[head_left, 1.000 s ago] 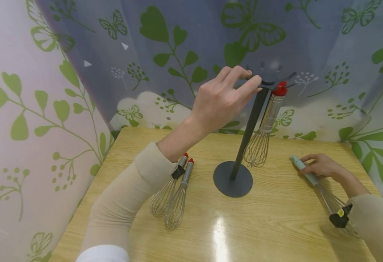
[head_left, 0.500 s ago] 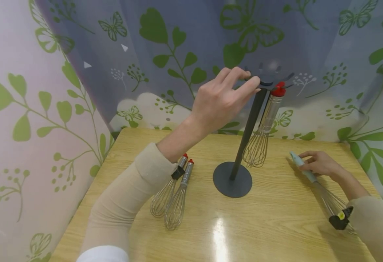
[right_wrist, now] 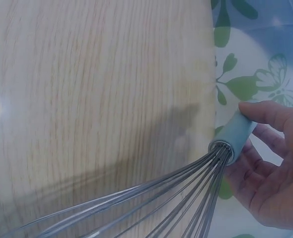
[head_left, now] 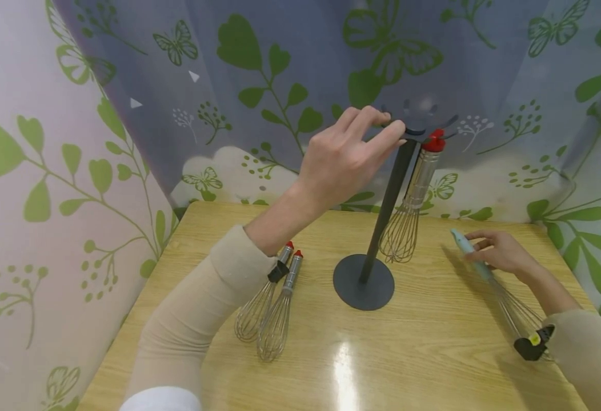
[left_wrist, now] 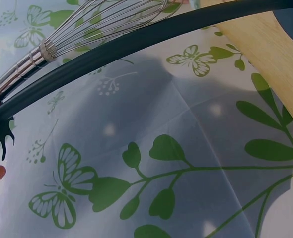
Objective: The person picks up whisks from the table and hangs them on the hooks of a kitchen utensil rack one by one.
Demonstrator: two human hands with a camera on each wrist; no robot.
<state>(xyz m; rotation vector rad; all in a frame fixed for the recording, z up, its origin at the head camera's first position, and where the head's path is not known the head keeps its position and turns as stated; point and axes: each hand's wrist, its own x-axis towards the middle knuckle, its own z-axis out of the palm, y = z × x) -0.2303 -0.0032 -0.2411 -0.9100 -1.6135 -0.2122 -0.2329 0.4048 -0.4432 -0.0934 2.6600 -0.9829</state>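
A black stand with hooks at its top stands on a round base. My left hand pinches one of the hooks between thumb and fingers. From the stand's right side hangs a steel-handled whisk with a red end cap, wires down. At the right, my right hand grips a light blue-handled whisk by its handle, tilted with the handle end higher. The right wrist view shows the thumb on top of that handle and fingers below; its wires fan toward the camera.
On the wooden table, left of the stand, lie a steel whisk with a red cap and a second steel whisk, partly behind the left sleeve. A patterned curtain closes off the back and sides.
My right hand has raised the blue-handled whisk a little off the table, handle end first. My left hand stays on the stand's hook.
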